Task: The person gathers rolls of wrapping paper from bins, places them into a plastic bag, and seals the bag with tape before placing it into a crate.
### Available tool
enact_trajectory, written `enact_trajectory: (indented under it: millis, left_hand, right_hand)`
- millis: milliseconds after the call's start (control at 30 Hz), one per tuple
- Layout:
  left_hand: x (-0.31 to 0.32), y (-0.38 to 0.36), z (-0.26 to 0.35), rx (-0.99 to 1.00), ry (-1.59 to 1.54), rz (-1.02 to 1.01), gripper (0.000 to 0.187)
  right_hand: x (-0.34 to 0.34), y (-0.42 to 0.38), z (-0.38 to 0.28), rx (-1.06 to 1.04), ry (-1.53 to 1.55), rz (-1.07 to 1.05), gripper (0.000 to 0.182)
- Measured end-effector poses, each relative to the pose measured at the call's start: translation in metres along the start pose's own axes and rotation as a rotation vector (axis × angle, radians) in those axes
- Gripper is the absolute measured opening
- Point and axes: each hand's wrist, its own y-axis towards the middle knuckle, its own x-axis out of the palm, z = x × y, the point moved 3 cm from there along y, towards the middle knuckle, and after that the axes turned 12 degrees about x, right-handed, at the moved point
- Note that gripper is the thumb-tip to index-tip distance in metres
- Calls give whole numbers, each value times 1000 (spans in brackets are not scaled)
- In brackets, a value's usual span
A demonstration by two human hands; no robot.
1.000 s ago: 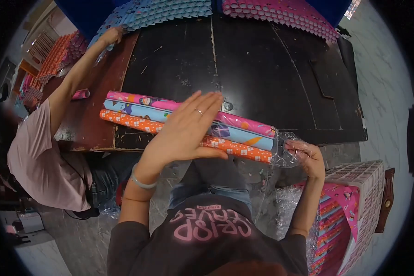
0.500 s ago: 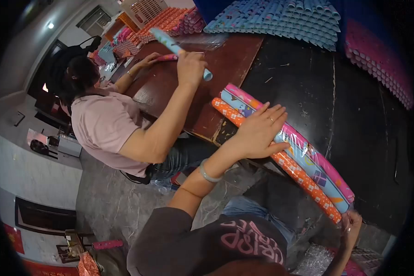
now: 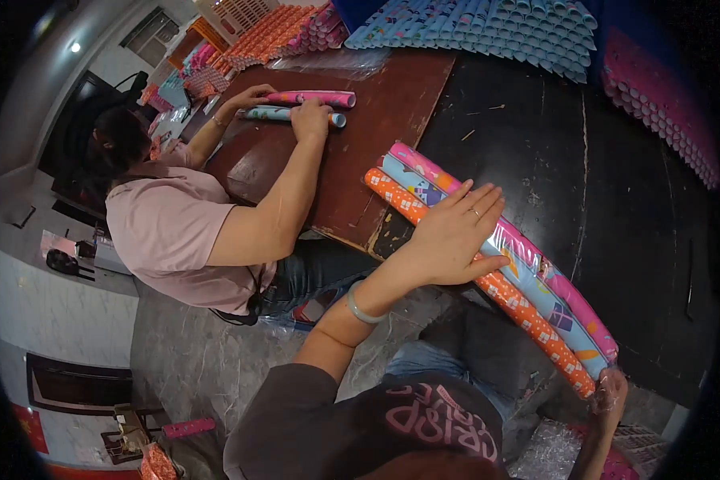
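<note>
Three rolls of wrapping paper lie side by side in clear plastic film: an orange roll [image 3: 538,330], a light blue roll [image 3: 546,298] and a pink roll [image 3: 582,310]. They run diagonally across the dark table's near edge. My left hand [image 3: 458,236] rests flat across their middle, fingers stretched out and thumb apart. At the lower right end, my right hand [image 3: 610,402] is closed on the gathered plastic film [image 3: 612,382] beyond the roll ends. Its fingers are partly hidden.
To the left, a co-worker [image 3: 168,224] handles a pink roll [image 3: 332,98] and a blue roll [image 3: 274,114] on the brown table [image 3: 376,120]. Stacked blue rolls [image 3: 488,36] stand at the back, pink ones [image 3: 656,112] at the right. Crumpled plastic [image 3: 546,452] lies below.
The co-worker has lowered the raised blue roll onto the brown table beside the pink one. My hands and the three rolls have barely moved.
</note>
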Motion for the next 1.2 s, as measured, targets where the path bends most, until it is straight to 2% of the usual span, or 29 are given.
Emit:
enact_trajectory:
  millis: [33,67,133,233,267,367,433,467,533,667,767,833,1033,1067,1133,1200]
  left_hand:
    - [0,0,0,1,2,-4,70]
    - [0,0,0,1,3,-8,70]
    - [0,0,-1,3,4,-7,70]
    - [0,-1,-1,4,8,-7,70]
    - [-1,-1,-2,3,11,-6,69]
    - [0,-1,-2,9,20,-15,67]
    - [0,-1,-1,9,16,-12,67]
    - [-1,0,-2,8,11,-16,66]
    - [0,-1,-2,7,16,-9,65]
    - [1,-2,-2,6,26,10,68]
    - [2,-2,-2,13,32,20,68]
    - [2,-2,-1,15,32,22,68]
    - [0,-2,-1,7,41,42,67]
    - [1,-2,0,4,33,46,66]
    - [2,-2,0,19,34,48,66]
    - [3,-2,0,31,31,45,66]
  right_hand:
    - [-3,2,1,88,-4,-55,24]
    - [-8,3,2,89,-5,-54,24]
    - [-23,7,16,273,18,-31,23]
    - [-47,23,45,269,86,37,24]
    - [-33,16,33,269,87,37,24]
    - [-5,9,15,228,-30,-72,23]
    - [-13,17,26,46,43,50,19]
    - [-25,21,29,39,43,50,19]
    - [-39,26,21,-301,-420,113,16]
    - [-40,24,20,-333,-303,228,17]
    - [-35,26,16,-291,-393,149,17]
    - [-15,20,-3,-195,-282,83,17]
    - [0,19,-15,-115,-232,115,18]
    - [-3,23,-10,-113,-235,120,18]
    - [-7,30,-4,-251,-245,116,18]
    - [-5,25,-6,-234,-245,100,18]
